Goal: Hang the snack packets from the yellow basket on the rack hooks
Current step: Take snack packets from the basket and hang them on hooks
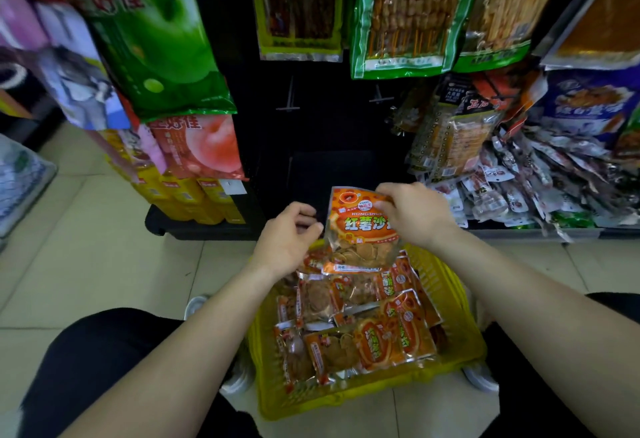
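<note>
Right hand: my right hand (pixel 414 216) is curled over the top right corner of one orange packet (pixel 360 230), thumb and fingers pinching it.
Left hand: my left hand (pixel 287 240) sits just beside the packet's left edge with the fingers loosely curled. I cannot tell whether the thumb is really nipping the foil or only brushing it.
Packet: it hangs upright from the right-hand grip, printed face toward me, long axis running top to bottom. Its bottom seam is over the far end of the yellow basket (pixel 460 344).
Basket: it is on the floor between my knees, with plenty more packets (pixel 367 330) lying flat and overlapped inside.
Hooks: I see two bare hooks on the dark panel, a left hook (pixel 289 100) and a right hook (pixel 380 97), both above and beyond the held packet.
Key relation: the packet's top edge points up toward the hooks already, so by my read the move is a lift up and away from me, not a turn.
Nearer hook: the right hook sits almost straight above the gripping right hand, while the left hook is off to the side, over my left hand.
Hang hole: I can't pick it out at the top of the packet; my right fingers cover part of that strip.
Watch: the green packet (pixel 408 15) hangs low over the right hook, so I reckon there is little room above it.
</note>
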The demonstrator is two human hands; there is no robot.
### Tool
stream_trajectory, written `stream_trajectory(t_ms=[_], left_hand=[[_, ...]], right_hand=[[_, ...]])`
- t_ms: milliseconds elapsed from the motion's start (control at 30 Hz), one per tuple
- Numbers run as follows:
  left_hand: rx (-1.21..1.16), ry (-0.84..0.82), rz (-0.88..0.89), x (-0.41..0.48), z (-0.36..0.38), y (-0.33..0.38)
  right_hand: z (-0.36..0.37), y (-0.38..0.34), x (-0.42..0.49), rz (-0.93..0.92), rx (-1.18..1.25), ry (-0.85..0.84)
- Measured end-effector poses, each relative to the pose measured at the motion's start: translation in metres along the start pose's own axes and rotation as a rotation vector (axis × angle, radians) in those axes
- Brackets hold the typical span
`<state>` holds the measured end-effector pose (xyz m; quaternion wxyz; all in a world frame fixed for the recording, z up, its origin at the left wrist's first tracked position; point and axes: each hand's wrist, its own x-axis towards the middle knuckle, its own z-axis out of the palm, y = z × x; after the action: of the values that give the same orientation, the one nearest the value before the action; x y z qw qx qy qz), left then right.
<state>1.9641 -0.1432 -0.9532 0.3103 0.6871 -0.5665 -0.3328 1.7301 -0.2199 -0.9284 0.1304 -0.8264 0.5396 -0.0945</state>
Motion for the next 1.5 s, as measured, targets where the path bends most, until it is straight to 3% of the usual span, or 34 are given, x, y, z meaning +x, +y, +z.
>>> stream_trajectory(t_ms=[300, 500, 700, 867, 1067, 1367, 1500], left_hand=[[0.157, -0.04, -0.101, 0.043, -0.002, -0.039], [0.261, -0.073, -0.067, 0.114, 0.04, -0.064], [0.328, -0.036, -0.069, 0.193, 0.076, -0.088], [0.249, 0.045, -0.224, 0.252, 0.092, -0.121], [0.262, -0.021, -0.203, 0.294, 0.109, -0.141], [0.396, -0.084, -0.163, 0.35, 0.124, -0.137], [0.383, -0.12, -0.207, 0.349, 0.121, -0.133]], right_hand=[[0.021, 0.02, 0.083, 0.033, 0.05, 0.047], [0.07, 0.027, 0.161, 0.072, 0.025, 0.142], [0.11, 0.031, 0.249, 0.03, 0.073, 0.135], [0.148, 0.034, 0.317, -0.034, 0.126, 0.16], [0.171, 0.029, 0.376, -0.014, 0.047, 0.184], [0.17, 0.073, 0.351, 0.176, 0.137, 0.15], [0.178, 0.1, 0.307, 0.233, 0.171, 0.023]])
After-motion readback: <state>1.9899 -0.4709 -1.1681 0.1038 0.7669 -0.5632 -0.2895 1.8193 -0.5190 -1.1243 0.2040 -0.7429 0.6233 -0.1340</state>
